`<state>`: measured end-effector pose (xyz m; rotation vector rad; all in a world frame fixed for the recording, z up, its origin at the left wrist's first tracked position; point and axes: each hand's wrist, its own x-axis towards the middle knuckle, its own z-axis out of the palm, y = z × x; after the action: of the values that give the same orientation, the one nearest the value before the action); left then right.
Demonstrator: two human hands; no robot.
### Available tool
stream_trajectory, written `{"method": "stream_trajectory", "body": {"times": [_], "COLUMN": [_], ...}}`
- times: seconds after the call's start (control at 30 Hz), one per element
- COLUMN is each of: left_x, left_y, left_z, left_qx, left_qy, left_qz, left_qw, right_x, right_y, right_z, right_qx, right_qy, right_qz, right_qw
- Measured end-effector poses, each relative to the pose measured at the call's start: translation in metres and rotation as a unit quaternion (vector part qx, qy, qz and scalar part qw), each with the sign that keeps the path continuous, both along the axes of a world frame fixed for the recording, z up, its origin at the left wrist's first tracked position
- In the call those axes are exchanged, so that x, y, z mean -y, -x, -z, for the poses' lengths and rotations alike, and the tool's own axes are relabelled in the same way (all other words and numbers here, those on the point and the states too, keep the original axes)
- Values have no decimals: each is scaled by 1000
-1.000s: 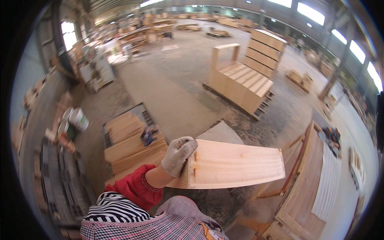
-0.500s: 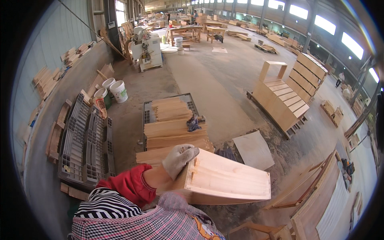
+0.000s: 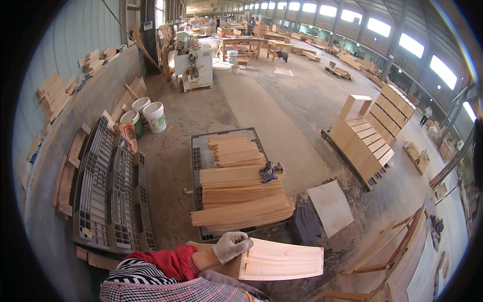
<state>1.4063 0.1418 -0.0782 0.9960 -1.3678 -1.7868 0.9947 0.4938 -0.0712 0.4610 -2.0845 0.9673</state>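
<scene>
My left hand (image 3: 232,246), in a pale work glove below a red cuff, is closed over the upper left edge of a wooden drawer-like box (image 3: 283,259). The box lies low in front of my body, with a smooth pale panel facing up. Its underside and far parts are hidden. My right hand is out of sight. Just beyond the box, stacks of thin wooden boards (image 3: 241,194) rest on a grey plastic pallet (image 3: 196,157). A crumpled dark cloth (image 3: 268,171) lies on the boards.
Grey plastic pallets (image 3: 95,186) lean along the left wall beside white buckets (image 3: 155,119). Right of the boards are a dark block-shaped thing (image 3: 305,222) and a flat sheet (image 3: 330,207). Stacked drawer boxes (image 3: 359,141) stand farther right; a wooden frame (image 3: 397,246) is near right.
The box and my left hand sit lower in view, and the box looks flatter. More of the board stacks and the dark block shows. My left hand keeps its grip.
</scene>
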Motion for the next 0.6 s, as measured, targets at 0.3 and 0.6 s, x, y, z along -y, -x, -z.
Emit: {"method": "stream_trajectory", "body": {"times": [0.3, 0.6], "left_x": [-10, -61], "left_y": [-76, -113], "left_z": [26, 45], "left_qx": [60, 55], "left_qy": [47, 127], "left_qz": [9, -35], "left_qw": [997, 990], "right_x": [57, 27], "right_y": [-137, -208], "right_z": [40, 70], "right_qx": [242, 226], "right_qy": [61, -156], "right_qz": [-271, -312], "right_qw": [930, 910]}}
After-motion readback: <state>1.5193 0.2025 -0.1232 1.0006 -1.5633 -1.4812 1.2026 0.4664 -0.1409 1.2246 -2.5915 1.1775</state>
